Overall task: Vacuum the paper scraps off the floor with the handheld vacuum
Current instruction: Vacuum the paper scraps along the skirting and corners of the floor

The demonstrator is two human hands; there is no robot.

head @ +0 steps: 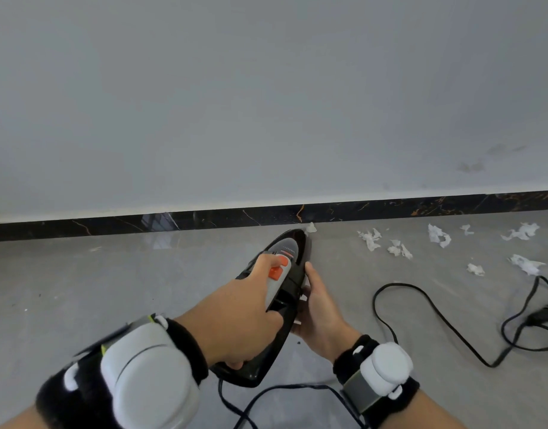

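I've got the handheld vacuum (280,292) at lower center of the frame, nose pointing up-frame toward the dark marble baseboard (266,216). My left hand (235,317) is wrapped round the handle w/ the thumb resting on the orange switch (278,267), prob so I can power it w/o shifting grip. My right hand (319,308) cups the body's right side, fingers curled against it, steadying the weight.

One paper scrap (310,227) sits just beyond the nose, by the baseboard. The rest of the paper scraps (399,247) are scattered at mid right, well apart from the nozzle, so none look picked up yet.

The black power cord (421,317) loops across the lower right floor (80,289), near the scraps; I'd guess it could snag a sweep.
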